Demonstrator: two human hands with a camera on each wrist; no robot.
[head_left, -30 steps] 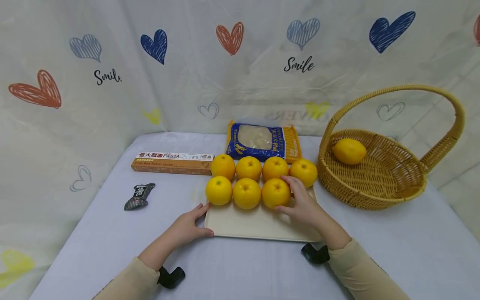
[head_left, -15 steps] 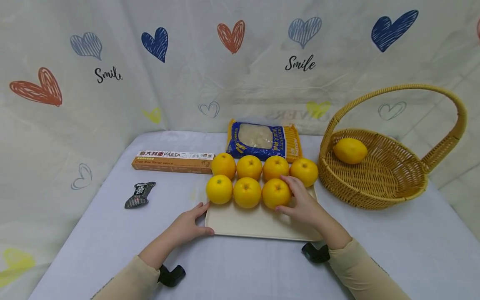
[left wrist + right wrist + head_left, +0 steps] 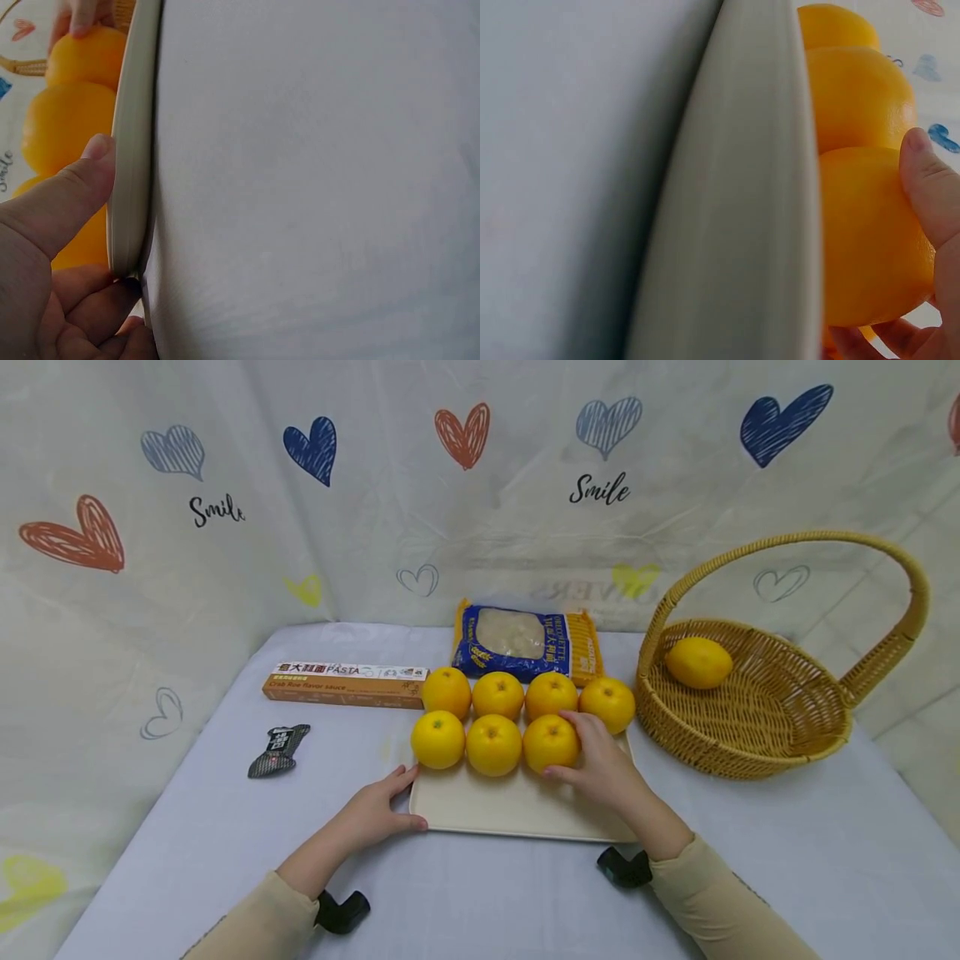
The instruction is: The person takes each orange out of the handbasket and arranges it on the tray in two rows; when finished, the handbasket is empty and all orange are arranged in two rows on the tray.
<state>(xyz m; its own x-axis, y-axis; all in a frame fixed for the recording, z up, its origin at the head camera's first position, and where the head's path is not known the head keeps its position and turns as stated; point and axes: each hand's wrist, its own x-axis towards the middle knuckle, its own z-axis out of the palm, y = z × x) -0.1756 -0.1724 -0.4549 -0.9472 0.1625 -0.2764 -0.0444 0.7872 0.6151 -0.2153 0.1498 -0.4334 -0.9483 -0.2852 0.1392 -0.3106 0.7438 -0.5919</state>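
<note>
A cream rectangular tray (image 3: 487, 807) bears two rows of oranges, several at the back and three in front. My right hand (image 3: 606, 770) holds the rightmost front orange (image 3: 550, 744), thumb on its near side and fingers on its far right. In the right wrist view, the thumb (image 3: 930, 184) presses on that orange (image 3: 874, 240), with more oranges behind it. My left hand (image 3: 369, 812) grips the tray's near left corner. The left wrist view shows the thumb (image 3: 75, 187) at the tray's rim (image 3: 133, 150) and the other fingers curled beside the corner.
Right of the tray stands a wicker basket (image 3: 720, 756) with a tall handle and a lemon (image 3: 699, 662) inside. A blue and yellow pasta bag (image 3: 517, 642) lies behind the oranges. To the left are a pasta box (image 3: 345, 685) and a small black packet (image 3: 279, 752).
My right hand and forearm have shifted slightly left, with the held orange moving a touch the same way. The left hand stays at the tray's corner.
</note>
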